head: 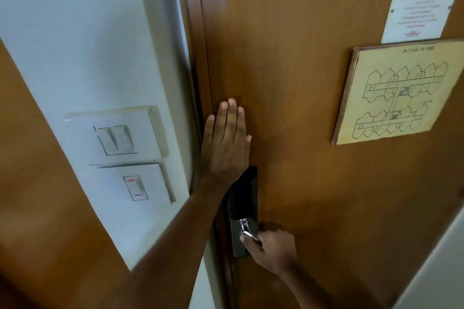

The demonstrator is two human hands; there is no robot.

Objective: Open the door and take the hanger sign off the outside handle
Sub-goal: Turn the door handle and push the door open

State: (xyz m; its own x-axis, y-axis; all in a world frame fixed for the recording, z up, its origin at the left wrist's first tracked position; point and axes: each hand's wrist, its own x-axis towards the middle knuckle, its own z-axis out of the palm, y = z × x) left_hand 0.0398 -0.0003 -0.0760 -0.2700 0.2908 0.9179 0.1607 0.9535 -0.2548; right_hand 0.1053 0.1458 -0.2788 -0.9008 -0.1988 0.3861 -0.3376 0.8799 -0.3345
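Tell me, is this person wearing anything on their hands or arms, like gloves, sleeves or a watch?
Nothing shows. The left hand and right hand are bare, without gloves or rings, and both forearms are uncovered as far as the picture reaches. No watch or bracelet appears at either wrist. The nails are short and unpainted.

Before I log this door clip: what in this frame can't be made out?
Head view only:
- Hanger sign and outside handle: hidden behind the closed door.
- Inside handle: mostly covered by the right hand.
- Lock plate: top covered by the left hand, which lies flat on the door.
- White notice: print blurred, unreadable.
- Fire plan: room labels too small.
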